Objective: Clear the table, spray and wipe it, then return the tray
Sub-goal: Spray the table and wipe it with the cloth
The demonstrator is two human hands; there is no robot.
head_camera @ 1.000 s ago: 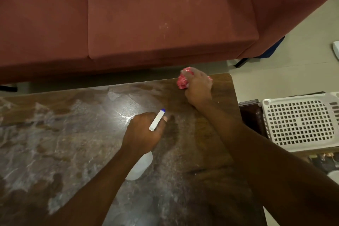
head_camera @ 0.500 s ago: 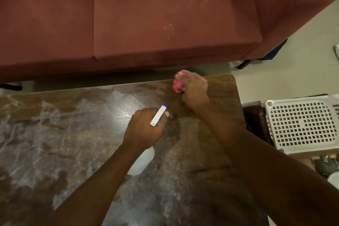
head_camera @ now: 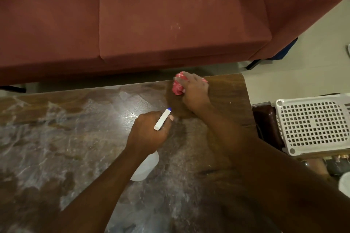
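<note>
The dark wooden table (head_camera: 56, 138) is streaked with whitish spray over most of its top. My left hand (head_camera: 149, 132) grips a white spray bottle (head_camera: 145, 166) by its neck above the table's middle; the white trigger head with a blue tip (head_camera: 162, 119) points toward the far right. Near the far right corner, my right hand (head_camera: 195, 91) presses a bunched red cloth (head_camera: 178, 85) onto the tabletop, with its fingers curled over it. The strip of wood around the cloth looks dark and free of streaks.
A red sofa (head_camera: 170, 24) runs along the table's far side with a narrow gap of floor between. To the right stands a white perforated plastic basket (head_camera: 312, 125) on a dark lower surface. Pale floor tiles (head_camera: 312, 62) lie beyond the table's right end.
My right hand has slid the red cloth a little leftward along the far edge. The left hand with the spray bottle has barely shifted.
</note>
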